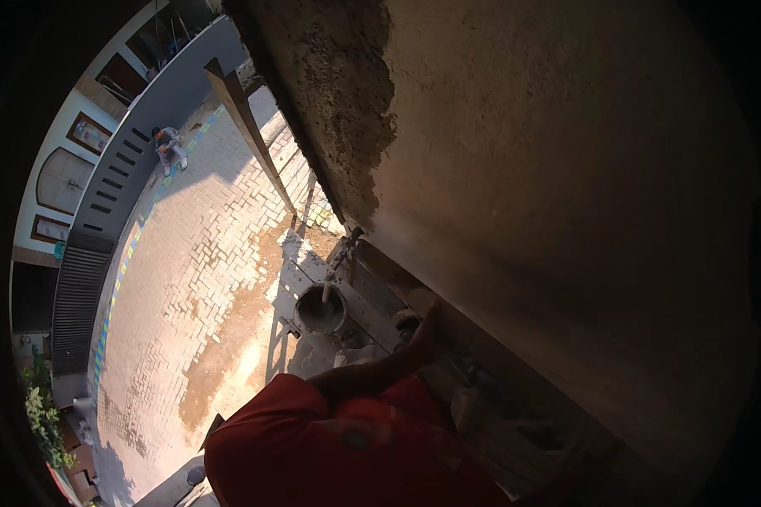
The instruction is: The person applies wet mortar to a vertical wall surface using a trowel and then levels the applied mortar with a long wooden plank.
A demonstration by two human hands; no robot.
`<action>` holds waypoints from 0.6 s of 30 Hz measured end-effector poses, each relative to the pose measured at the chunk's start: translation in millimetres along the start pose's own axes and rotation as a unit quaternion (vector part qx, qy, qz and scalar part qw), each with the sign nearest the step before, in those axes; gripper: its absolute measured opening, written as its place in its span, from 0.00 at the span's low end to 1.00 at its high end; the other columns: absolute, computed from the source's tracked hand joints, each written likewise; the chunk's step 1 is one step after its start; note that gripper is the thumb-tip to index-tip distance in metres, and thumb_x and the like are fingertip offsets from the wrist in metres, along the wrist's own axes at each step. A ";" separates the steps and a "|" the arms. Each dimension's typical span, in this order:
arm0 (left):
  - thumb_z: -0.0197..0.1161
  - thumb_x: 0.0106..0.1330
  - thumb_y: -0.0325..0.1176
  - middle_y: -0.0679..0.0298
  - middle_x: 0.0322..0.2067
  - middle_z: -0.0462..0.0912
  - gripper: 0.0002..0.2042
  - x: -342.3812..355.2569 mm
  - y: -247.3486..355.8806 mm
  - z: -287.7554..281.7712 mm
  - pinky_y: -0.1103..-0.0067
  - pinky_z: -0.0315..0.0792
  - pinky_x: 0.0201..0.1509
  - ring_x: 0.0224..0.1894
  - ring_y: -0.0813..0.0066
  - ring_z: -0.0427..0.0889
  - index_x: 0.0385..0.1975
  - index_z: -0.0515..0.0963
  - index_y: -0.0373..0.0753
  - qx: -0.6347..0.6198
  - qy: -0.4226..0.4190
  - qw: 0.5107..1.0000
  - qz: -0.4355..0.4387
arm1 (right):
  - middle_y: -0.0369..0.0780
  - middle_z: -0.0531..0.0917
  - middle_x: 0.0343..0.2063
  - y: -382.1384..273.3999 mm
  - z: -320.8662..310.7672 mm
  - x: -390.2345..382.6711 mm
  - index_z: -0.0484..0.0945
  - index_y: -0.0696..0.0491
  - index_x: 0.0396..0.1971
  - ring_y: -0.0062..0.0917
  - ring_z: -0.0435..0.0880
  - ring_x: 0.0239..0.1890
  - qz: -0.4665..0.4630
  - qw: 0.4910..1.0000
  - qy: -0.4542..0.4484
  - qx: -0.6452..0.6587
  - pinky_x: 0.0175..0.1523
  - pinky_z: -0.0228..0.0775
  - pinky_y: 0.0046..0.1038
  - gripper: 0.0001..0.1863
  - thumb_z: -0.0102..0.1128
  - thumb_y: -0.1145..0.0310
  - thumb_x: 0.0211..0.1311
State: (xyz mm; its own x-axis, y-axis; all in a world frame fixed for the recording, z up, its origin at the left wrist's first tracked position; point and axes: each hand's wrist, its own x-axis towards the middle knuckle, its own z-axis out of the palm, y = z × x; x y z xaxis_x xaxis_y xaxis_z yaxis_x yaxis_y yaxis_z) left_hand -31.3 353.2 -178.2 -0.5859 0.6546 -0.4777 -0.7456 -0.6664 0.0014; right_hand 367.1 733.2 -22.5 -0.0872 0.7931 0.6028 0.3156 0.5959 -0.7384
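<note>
My left arm, in a red sleeve [271, 414], reaches across my body to the foot of the plastered wall [550, 152]. My left hand [432, 325] is in shade close to the wall; its fingers are too dark to make out, and so is anything in them. Below and to the left of it, a round bucket [306, 325] stands on the planks [369, 313], with grey mix inside and a pale handle-like piece [327, 291] sticking up. Rough, darker wet plaster [338, 101] covers the wall's left edge. My right hand does not show.
A slanting post [249, 127] rises beyond the planks. Far below lies a sunlit paved yard [186, 279] with sandy patches. Another person [169, 150] sits there by a grey boundary wall [114, 182]. Plants [42, 410] grow at the lower left.
</note>
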 end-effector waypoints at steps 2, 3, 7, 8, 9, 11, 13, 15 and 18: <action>0.59 0.61 0.62 0.57 0.55 0.71 0.39 -18.4 27.8 42.6 0.58 0.70 0.58 0.54 0.55 0.75 0.65 0.57 0.43 0.013 0.034 0.998 0.057 | 0.47 0.80 0.44 -49.0 48.4 -9.0 0.76 0.58 0.48 0.39 0.81 0.44 0.095 0.988 -0.055 0.106 0.54 0.75 0.41 0.25 0.67 0.59 0.53; 0.59 0.62 0.61 0.57 0.55 0.71 0.38 -23.1 40.4 53.1 0.58 0.71 0.58 0.54 0.55 0.75 0.63 0.58 0.42 0.049 0.058 0.994 0.077 | 0.48 0.80 0.46 -43.8 62.5 0.0 0.75 0.59 0.49 0.38 0.81 0.46 0.025 0.995 -0.090 0.028 0.55 0.74 0.40 0.26 0.67 0.60 0.54; 0.58 0.64 0.56 0.54 0.51 0.73 0.32 -10.6 74.6 100.0 0.59 0.76 0.50 0.51 0.56 0.78 0.58 0.62 0.39 0.116 0.215 0.959 0.145 | 0.49 0.77 0.52 2.1 86.8 0.0 0.70 0.61 0.56 0.36 0.78 0.53 -0.166 0.941 -0.178 -0.236 0.57 0.72 0.36 0.29 0.66 0.62 0.58; 0.57 0.65 0.55 0.54 0.50 0.74 0.30 -2.6 85.4 104.0 0.60 0.79 0.47 0.50 0.56 0.79 0.57 0.63 0.38 0.124 0.242 0.950 0.157 | 0.49 0.76 0.52 0.9 99.6 5.5 0.69 0.61 0.57 0.36 0.78 0.53 -0.150 0.931 -0.214 -0.253 0.57 0.72 0.36 0.30 0.66 0.63 0.58; 0.58 0.64 0.55 0.53 0.51 0.73 0.32 5.3 97.2 98.5 0.59 0.78 0.47 0.50 0.55 0.78 0.58 0.61 0.37 0.111 0.255 0.943 0.184 | 0.50 0.76 0.52 -33.8 124.7 -4.0 0.67 0.62 0.58 0.36 0.78 0.52 -0.052 0.935 -0.288 -0.201 0.56 0.73 0.35 0.31 0.67 0.63 0.58; 0.59 0.63 0.56 0.50 0.52 0.71 0.35 28.3 115.0 89.3 0.57 0.78 0.48 0.50 0.53 0.78 0.59 0.58 0.36 0.088 0.274 0.932 0.219 | 0.51 0.75 0.52 -89.6 151.7 -26.1 0.66 0.62 0.59 0.37 0.79 0.50 0.022 0.924 -0.350 -0.152 0.54 0.75 0.34 0.32 0.67 0.63 0.59; 0.61 0.60 0.57 0.48 0.54 0.67 0.38 44.4 132.1 85.1 0.57 0.75 0.52 0.53 0.53 0.75 0.59 0.55 0.34 0.079 0.276 0.927 0.243 | 0.51 0.76 0.50 -99.3 173.9 -40.5 0.66 0.62 0.57 0.35 0.80 0.48 -0.032 0.933 -0.340 -0.117 0.52 0.76 0.33 0.30 0.66 0.64 0.60; 0.62 0.59 0.57 0.47 0.54 0.67 0.40 68.1 149.4 72.7 0.59 0.74 0.53 0.53 0.52 0.74 0.59 0.55 0.30 0.091 0.270 0.927 0.245 | 0.49 0.79 0.47 -76.8 194.1 -46.3 0.70 0.62 0.53 0.33 0.81 0.45 -0.103 0.942 -0.318 -0.039 0.51 0.76 0.31 0.25 0.64 0.61 0.63; 0.63 0.59 0.57 0.47 0.51 0.71 0.39 83.2 177.3 44.8 0.61 0.76 0.48 0.49 0.54 0.77 0.57 0.60 0.28 0.117 0.239 0.929 0.256 | 0.47 0.81 0.42 -89.9 220.7 -56.9 0.71 0.62 0.51 0.30 0.83 0.38 -0.212 0.923 -0.322 -0.009 0.45 0.79 0.30 0.22 0.61 0.63 0.65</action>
State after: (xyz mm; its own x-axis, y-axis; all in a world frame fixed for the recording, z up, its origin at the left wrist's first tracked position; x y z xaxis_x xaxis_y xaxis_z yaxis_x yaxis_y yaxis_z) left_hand -226.5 305.5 -178.3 -0.7164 0.0020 -0.6977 -0.4895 -0.7140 0.5006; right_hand 135.1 662.3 -57.2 -0.7478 0.4023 0.5282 0.1386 0.8726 -0.4684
